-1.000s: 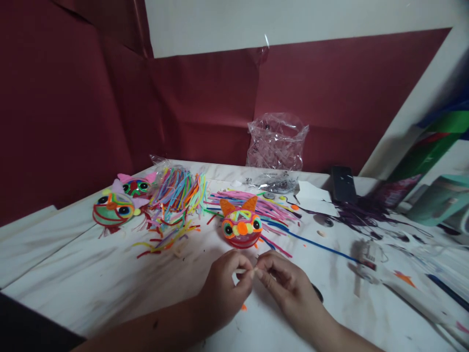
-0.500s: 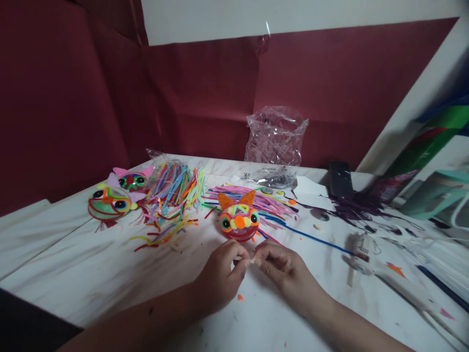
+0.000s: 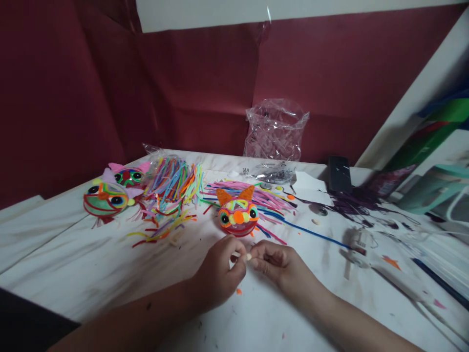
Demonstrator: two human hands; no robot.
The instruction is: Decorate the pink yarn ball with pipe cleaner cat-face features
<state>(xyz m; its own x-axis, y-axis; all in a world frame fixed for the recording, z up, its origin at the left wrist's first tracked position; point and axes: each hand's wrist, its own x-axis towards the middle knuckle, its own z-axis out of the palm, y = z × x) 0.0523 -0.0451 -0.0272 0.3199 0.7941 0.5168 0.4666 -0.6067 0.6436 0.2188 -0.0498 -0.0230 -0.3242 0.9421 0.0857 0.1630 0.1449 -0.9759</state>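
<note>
Between my two hands, low over the table, is a small cream-coloured fuzzy piece, looking like a bit of pipe cleaner (image 3: 249, 256). My left hand (image 3: 224, 269) pinches it between thumb and forefinger. From the other side, the thumb and fingertips of my right hand (image 3: 276, 264) close on its end. Just beyond the hands sits a round animal-face craft (image 3: 239, 217) with orange ears, black eyes, an orange nose and a red mouth. Two similar faces, one green with lilac ears (image 3: 106, 199) and one with pink ears (image 3: 129, 176), stand at the left.
Bundles of coloured pipe cleaners (image 3: 176, 183) lie behind, partly in plastic. A clear bag (image 3: 275, 129) stands at the back. To the right are a black phone (image 3: 339, 174), purple strands (image 3: 353, 200), a glue gun (image 3: 366, 244) and a green cup (image 3: 428, 188).
The view has shifted slightly, so the tabletop things appear a little higher. The cream piece now looks bunched at the fingertips; both hands keep their pinch.
</note>
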